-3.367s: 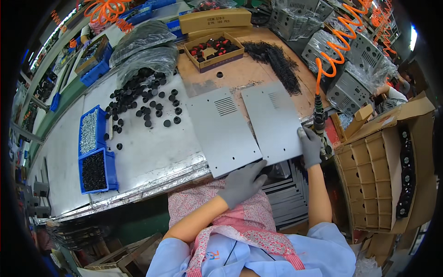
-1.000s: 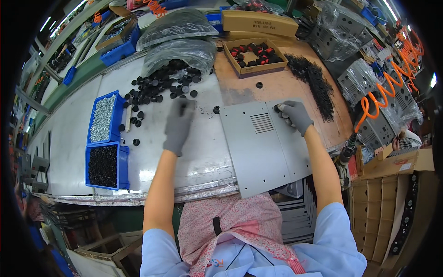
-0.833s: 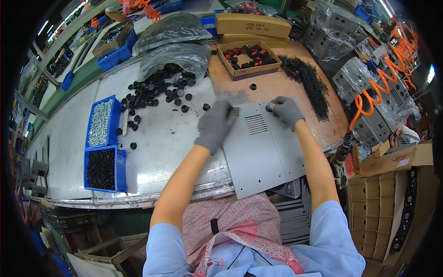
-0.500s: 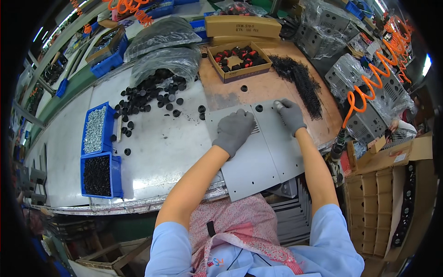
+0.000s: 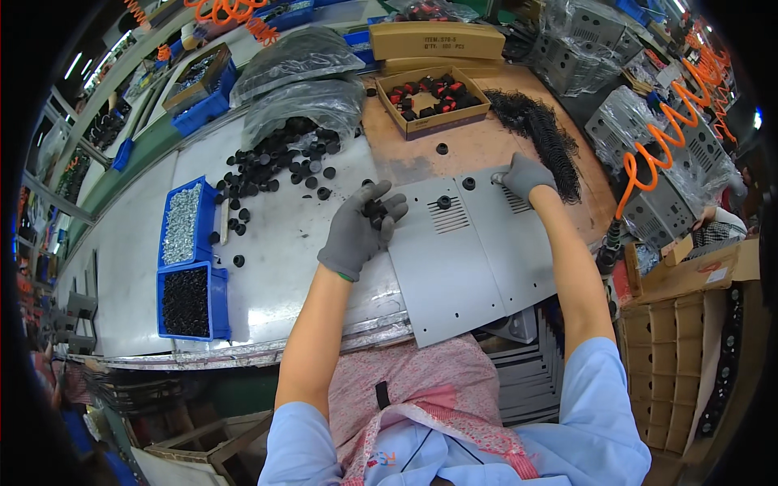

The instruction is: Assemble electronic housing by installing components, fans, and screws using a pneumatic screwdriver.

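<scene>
Two grey slotted metal panels [image 5: 433,275] lie edge to edge, jutting past the table's front edge. At their left, my left hand [image 5: 352,235], in a grey glove, is raised with fingers curled round black round caps [image 5: 374,211]. My right hand [image 5: 528,176], gloved too, rests at the far edge of the right panel [image 5: 527,251]. Its fingers are bent together over the corner, and what they pinch is hidden. One black cap [image 5: 444,202] stands on the left panel's slots, another black cap [image 5: 468,184] by the seam. A further cap [image 5: 442,148] sits on the table beyond.
Black caps [image 5: 279,158] spill from a plastic bag [image 5: 304,105]. Blue bins hold silver screws [image 5: 180,227] and black screws [image 5: 185,301]. A carton [image 5: 412,127] of red-and-black parts and a heap of black wiry pieces [image 5: 535,134] lie beyond. An orange coiled hose [image 5: 640,166] hangs at right.
My left hand has lifted off the left panel and moved left, showing black caps in its fingers. A cap now shows on the slots. My right hand has shifted slightly along the far edge.
</scene>
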